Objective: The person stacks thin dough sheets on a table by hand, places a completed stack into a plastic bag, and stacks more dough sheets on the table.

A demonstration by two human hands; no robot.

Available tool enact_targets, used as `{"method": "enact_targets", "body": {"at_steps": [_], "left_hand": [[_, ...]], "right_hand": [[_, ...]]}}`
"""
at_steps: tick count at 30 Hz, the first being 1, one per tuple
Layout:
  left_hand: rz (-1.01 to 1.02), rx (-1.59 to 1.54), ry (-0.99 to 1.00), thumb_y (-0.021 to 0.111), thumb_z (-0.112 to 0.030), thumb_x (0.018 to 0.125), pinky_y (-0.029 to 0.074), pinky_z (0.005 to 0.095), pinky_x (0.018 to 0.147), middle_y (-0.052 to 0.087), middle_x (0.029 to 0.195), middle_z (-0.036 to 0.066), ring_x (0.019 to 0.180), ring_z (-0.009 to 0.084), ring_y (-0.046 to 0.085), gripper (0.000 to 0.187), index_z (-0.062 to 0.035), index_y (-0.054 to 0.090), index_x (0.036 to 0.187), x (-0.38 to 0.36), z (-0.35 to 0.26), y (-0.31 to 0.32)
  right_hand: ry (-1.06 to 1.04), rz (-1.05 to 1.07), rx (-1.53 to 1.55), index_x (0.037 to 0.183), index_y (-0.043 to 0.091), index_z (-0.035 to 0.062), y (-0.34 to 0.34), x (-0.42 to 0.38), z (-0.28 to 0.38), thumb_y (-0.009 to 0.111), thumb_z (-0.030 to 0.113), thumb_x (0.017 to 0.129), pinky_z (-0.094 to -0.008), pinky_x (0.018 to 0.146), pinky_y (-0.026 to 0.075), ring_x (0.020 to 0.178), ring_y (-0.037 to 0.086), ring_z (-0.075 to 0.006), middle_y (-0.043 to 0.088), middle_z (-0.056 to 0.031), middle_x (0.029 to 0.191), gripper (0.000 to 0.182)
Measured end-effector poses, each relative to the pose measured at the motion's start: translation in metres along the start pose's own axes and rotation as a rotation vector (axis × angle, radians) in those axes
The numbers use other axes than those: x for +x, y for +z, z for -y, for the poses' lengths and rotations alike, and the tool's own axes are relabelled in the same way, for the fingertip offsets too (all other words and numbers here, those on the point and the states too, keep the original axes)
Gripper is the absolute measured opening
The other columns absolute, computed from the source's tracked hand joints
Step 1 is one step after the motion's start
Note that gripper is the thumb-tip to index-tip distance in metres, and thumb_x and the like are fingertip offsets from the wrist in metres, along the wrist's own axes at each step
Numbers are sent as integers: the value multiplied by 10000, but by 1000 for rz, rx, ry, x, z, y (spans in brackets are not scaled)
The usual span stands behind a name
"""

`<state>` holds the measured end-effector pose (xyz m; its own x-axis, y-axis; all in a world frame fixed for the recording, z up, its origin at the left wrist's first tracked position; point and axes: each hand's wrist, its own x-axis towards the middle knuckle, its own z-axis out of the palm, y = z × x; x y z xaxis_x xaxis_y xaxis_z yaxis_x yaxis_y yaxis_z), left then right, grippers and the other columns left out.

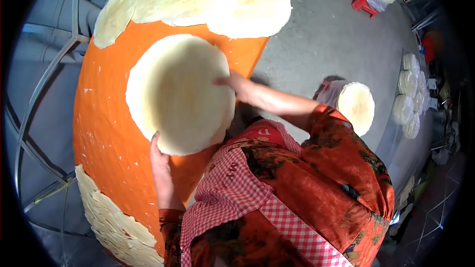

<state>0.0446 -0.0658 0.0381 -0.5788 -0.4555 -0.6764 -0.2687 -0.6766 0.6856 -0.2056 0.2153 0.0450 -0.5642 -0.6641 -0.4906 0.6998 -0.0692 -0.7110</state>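
Note:
A large round pale flatbread (180, 94) is held over the orange table surface (106, 113). My left hand (159, 160) grips its lower left edge, the thumb on top and the other fingers hidden beneath. At its right edge my right hand (235, 85) has hold of the rim, the fingers slightly blurred. Overlapping pale sheets (208, 5) cover the table's far end, beyond the round one. More thin pieces (116, 222) lie overlapping along the table's near left edge.
A stack of round flatbreads (356, 106) stands on the right, near my right elbow. Farther off, a red stool (360, 1) bears another stack. Wrapped bundles (408, 94) lie at the far right. Metal bars (37, 94) run along the left side.

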Motion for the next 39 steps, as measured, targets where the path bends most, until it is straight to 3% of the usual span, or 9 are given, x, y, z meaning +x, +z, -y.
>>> {"method": "enact_targets", "body": {"at_steps": [1, 6, 12, 14, 21, 30, 33, 38, 39], "left_hand": [[-41, 14, -19, 675, -286, 805, 524, 394, 768, 616, 1039, 97, 961, 258, 596, 472, -20, 534, 1168, 3, 0, -16], [-209, 65, -36, 688, -288, 780, 474, 410, 901, 569, 1153, 116, 1083, 277, 536, 527, -18, 516, 1199, 0, 6, -31], [-27, -29, -26, 631, -238, 829, 441, 421, 959, 538, 1238, 128, 1158, 278, 503, 521, -3, 473, 1266, 23, 14, -64], [28, -84, -15, 608, -233, 848, 442, 420, 962, 536, 1250, 126, 1152, 280, 514, 505, -3, 467, 1275, 26, 16, -72], [233, -54, -1, 625, -282, 844, 492, 457, 893, 527, 1261, 146, 1118, 305, 537, 611, -15, 395, 1342, 43, 23, -96], [228, -101, 9, 599, -214, 868, 428, 421, 982, 460, 1322, 191, 1185, 313, 486, 602, 15, 345, 1364, 4, -7, -71], [225, -64, -22, 581, -254, 874, 427, 427, 972, 457, 1329, 186, 1184, 315, 482, 600, 0, 356, 1369, 11, -6, -70], [264, 94, -25, 551, -321, 885, 426, 439, 955, 453, 1341, 178, 1183, 318, 476, 601, -25, 373, 1376, 19, 9, -77], [260, 141, -24, 545, -335, 887, 425, 441, 951, 452, 1343, 176, 1182, 319, 475, 602, -30, 376, 1377, 14, 9, -76]], "right_hand": [[33, -15, 46, 1284, 479, -44, 7, -14, -8, 643, 108, 835, -394, 943, 466, 1145, 541, -271, 547, -164, 1257, 502], [173, 177, 69, 1163, 590, 73, -35, 26, -5, 572, 453, 883, -239, 550, 476, 627, 600, -79, 686, -15, 900, 472], [205, 80, -316, 1289, 525, 75, -13, 55, 20, 569, 524, 856, -316, 871, 472, 1020, 613, -190, 617, -94, 1182, 625], [190, -10, -385, 1270, 521, -6, -3, 62, 15, 610, 530, 829, -332, 891, 498, 1088, 594, -222, 594, -132, 1221, 699], [153, -104, -123, 1248, 521, -45, 56, 16, 23, 690, 362, 810, -416, 939, 474, 1097, 580, -298, 590, -188, 1201, 621], [182, -266, -470, 1312, 449, -47, 60, 22, -1, 696, 482, 746, -469, 900, 482, 1130, 555, -336, 565, -209, 1230, 813], [80, -215, -477, 1327, 467, 26, 48, 32, -15, 692, 539, 716, -528, 875, 473, 1120, 555, -355, 560, -197, 1246, 830], [280, -82, -292, 1265, 518, -26, 46, 7, 0, 744, 332, 754, -403, 910, 488, 1044, 614, -272, 605, -158, 1204, 664], [93, 39, -172, 1244, 548, 4, 31, 21, -18, 773, 293, 711, -472, 923, 464, 1075, 588, -322, 604, -180, 1192, 646]]}}
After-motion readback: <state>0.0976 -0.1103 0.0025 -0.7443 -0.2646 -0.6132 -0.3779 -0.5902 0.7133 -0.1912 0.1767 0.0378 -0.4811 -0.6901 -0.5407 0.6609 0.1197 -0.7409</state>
